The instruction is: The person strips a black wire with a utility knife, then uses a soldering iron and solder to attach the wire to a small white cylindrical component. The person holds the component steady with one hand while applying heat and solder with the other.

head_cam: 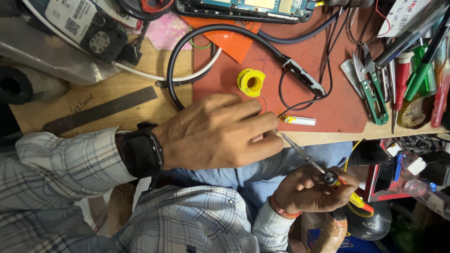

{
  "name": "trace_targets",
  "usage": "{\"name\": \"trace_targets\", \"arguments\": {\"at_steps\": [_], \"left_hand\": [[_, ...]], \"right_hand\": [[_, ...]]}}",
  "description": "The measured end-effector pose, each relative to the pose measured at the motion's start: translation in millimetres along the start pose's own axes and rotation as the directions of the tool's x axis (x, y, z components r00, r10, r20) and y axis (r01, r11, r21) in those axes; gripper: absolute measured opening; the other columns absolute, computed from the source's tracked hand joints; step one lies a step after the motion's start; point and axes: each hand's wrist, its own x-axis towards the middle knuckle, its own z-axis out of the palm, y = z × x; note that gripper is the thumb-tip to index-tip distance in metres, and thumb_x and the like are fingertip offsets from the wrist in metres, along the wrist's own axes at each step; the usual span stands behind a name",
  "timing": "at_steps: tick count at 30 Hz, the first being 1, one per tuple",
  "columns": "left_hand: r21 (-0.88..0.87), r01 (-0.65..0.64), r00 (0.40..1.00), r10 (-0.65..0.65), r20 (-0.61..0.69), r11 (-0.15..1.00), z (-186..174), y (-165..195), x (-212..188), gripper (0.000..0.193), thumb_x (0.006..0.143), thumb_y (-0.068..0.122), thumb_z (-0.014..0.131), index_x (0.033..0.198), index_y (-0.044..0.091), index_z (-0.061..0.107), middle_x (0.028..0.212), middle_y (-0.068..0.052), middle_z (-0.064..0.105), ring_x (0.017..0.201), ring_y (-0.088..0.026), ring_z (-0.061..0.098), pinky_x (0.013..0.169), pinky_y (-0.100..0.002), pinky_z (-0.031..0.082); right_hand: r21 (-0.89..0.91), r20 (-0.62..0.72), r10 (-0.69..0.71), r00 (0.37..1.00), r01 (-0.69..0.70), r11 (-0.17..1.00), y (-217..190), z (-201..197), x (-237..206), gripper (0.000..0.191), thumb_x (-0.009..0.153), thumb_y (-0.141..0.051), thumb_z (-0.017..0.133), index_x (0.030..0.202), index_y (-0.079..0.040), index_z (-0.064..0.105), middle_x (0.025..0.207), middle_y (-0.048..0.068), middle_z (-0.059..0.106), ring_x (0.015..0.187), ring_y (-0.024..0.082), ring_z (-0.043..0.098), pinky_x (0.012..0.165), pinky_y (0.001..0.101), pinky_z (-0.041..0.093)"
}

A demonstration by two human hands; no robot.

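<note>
My left hand (pixel 220 132), with a black watch on its wrist, rests at the front edge of the red work mat (pixel 323 105). Its fingertips are pinched on a thin wire (pixel 265 100) that curves down from a yellow spool (pixel 251 82). Just to the right of the fingertips lies a small white strip-shaped part (pixel 298 121). My right hand (pixel 311 192) is below the table edge and grips a soldering iron (pixel 328 177). The iron's thin metal tip reaches up to my left fingertips.
Green snips (pixel 373 91) and several screwdrivers (pixel 424 70) lie at the right. An opened circuit board (pixel 243 7) sits at the top, and a black cable (pixel 180 51) loops over the mat. A flat dark metal strip (pixel 101 110) and a small fan (pixel 100 41) are on the left.
</note>
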Motion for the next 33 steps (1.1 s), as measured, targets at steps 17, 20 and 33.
{"name": "trace_targets", "arguments": {"at_steps": [17, 20, 33], "left_hand": [[-0.021, -0.006, 0.999, 0.006, -0.033, 1.0, -1.7, -1.5, 1.9, 0.005, 0.101, 0.016, 0.07, 0.104, 0.012, 0.07, 0.097, 0.002, 0.058, 0.087, -0.014, 0.062, 0.071, -0.03, 0.054], [-0.036, 0.013, 0.998, -0.015, -0.062, 0.999, -1.6, -2.8, 3.9, 0.009, 0.102, 0.018, 0.07, 0.104, 0.01, 0.067, 0.101, 0.001, 0.06, 0.09, -0.015, 0.064, 0.074, -0.031, 0.055], [0.057, 0.052, 0.998, -0.049, -0.049, 0.997, -3.0, -12.5, 17.0, 0.023, 0.088, 0.011, 0.069, 0.11, 0.005, 0.067, 0.096, -0.003, 0.063, 0.084, -0.016, 0.069, 0.065, -0.03, 0.056]], "right_hand": [[0.032, -0.041, 0.037, 0.998, -0.035, 0.999, -1.6, 7.0, -1.7, 0.037, 0.115, -0.041, 0.059, 0.103, -0.006, 0.055, 0.075, 0.001, 0.053, 0.046, 0.007, 0.041, 0.044, 0.0173, 0.037], [0.161, -0.051, 0.069, 0.996, -0.06, 0.985, -4.1, 8.5, 5.3, 0.035, 0.114, -0.039, 0.058, 0.105, -0.006, 0.053, 0.079, 0.001, 0.056, 0.051, 0.009, 0.046, 0.046, 0.0178, 0.039], [0.224, 0.145, -0.032, 0.989, -0.001, 0.975, -12.9, 49.1, 82.1, 0.034, 0.107, -0.035, 0.07, 0.107, -0.006, 0.051, 0.08, 0.003, 0.057, 0.054, 0.005, 0.045, 0.046, 0.0139, 0.035]]}}
